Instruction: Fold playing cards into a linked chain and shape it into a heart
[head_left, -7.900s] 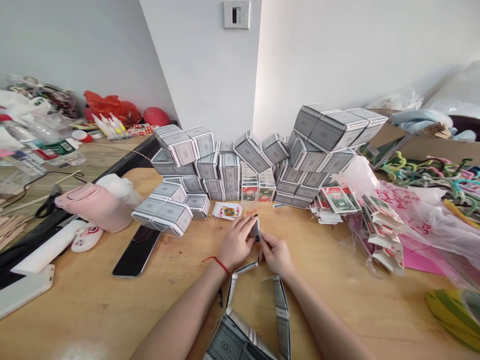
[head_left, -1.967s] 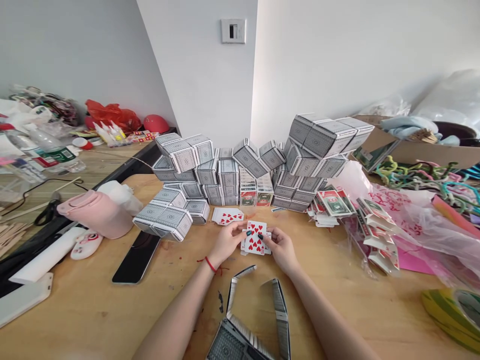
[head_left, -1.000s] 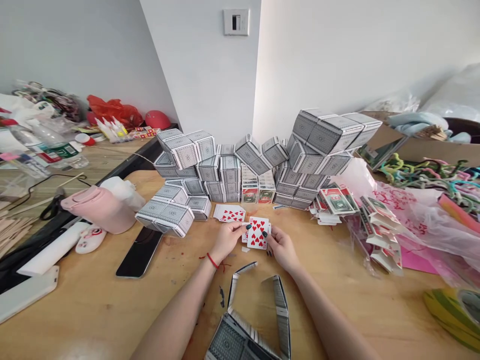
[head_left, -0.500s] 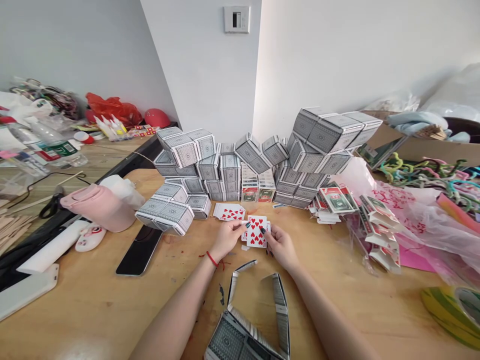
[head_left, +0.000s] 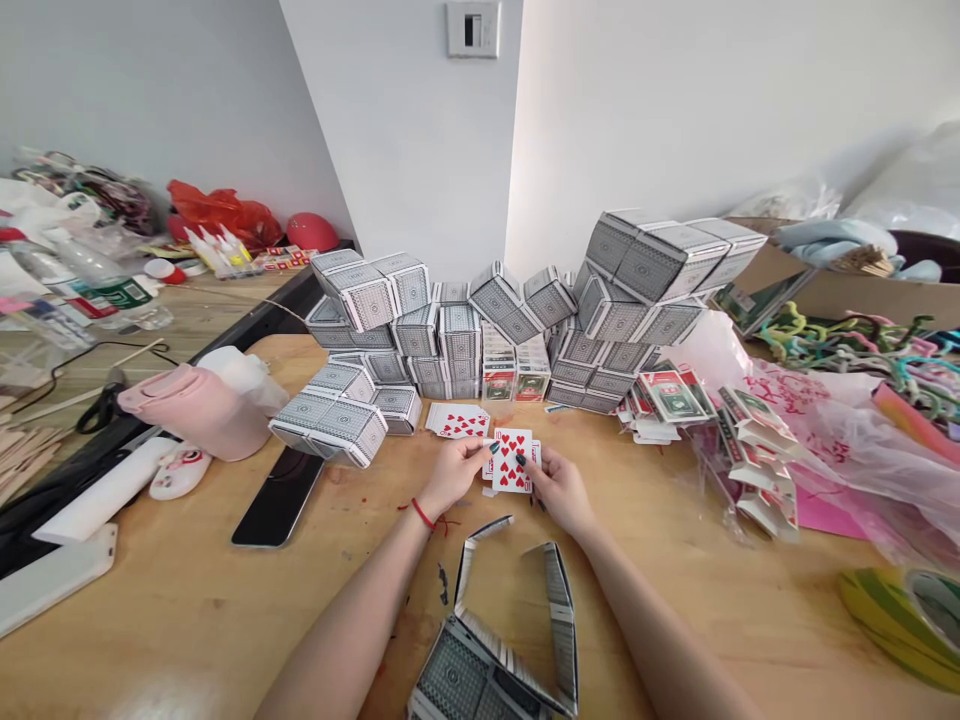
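Both hands meet at a ten of hearts playing card [head_left: 513,470], face up above the table. My left hand [head_left: 459,472], with a red string at the wrist, pinches the card's upper left edge. From the other side my right hand [head_left: 556,485] grips its right edge, thumb on the face. Part of a face card peeks out behind the ten; how many cards are held cannot be seen. Just beyond lies a small fan of playing cards [head_left: 459,420]. Nearer me rests a curved structure of folded cards [head_left: 469,670], its two arms pointing away.
Stacked card-covered boxes [head_left: 457,340] line the back. A phone [head_left: 277,500] and a pink bottle [head_left: 195,410] lie left. Opened card boxes [head_left: 761,460], plastic wrap [head_left: 840,430] and a yellow-green tape roll [head_left: 900,620] are on the right. A wall stands behind.
The hands and the ten of hearts are nearly unmoved, still together in the same place. The whole view has shifted very slightly.
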